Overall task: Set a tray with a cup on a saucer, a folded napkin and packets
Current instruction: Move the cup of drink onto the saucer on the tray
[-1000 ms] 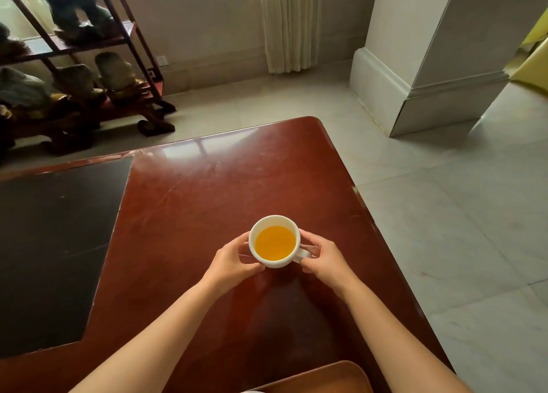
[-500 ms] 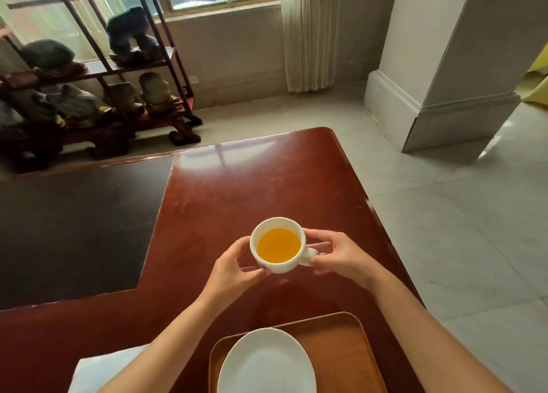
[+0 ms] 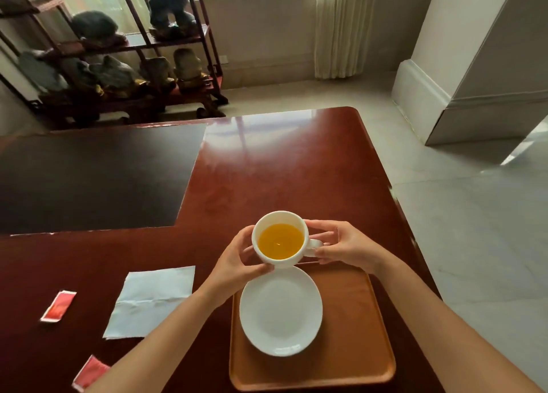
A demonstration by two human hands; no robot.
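I hold a white cup (image 3: 280,238) of orange liquid in the air with both hands, just beyond the far rim of a white saucer (image 3: 280,311). My left hand (image 3: 237,262) wraps its left side and my right hand (image 3: 345,245) pinches the handle. The saucer lies bare on a brown wooden tray (image 3: 355,327) at the table's near right. A white napkin (image 3: 151,300), flat with a crease, lies left of the tray. One red packet (image 3: 58,305) lies further left, and another red packet (image 3: 89,373) sits near the front edge, partly behind my left forearm.
The red-brown table (image 3: 281,170) has a dark inset panel (image 3: 89,179) at the left and its right edge close to my right arm. Beyond it stand a shelf of stones (image 3: 118,66), a curtain (image 3: 341,27) and a white pillar base (image 3: 430,101) on a tiled floor.
The cup has come toward me, from over the bare table to the tray's far edge. The view has tilted down, bringing the whole tray, saucer, napkin and packets into sight.
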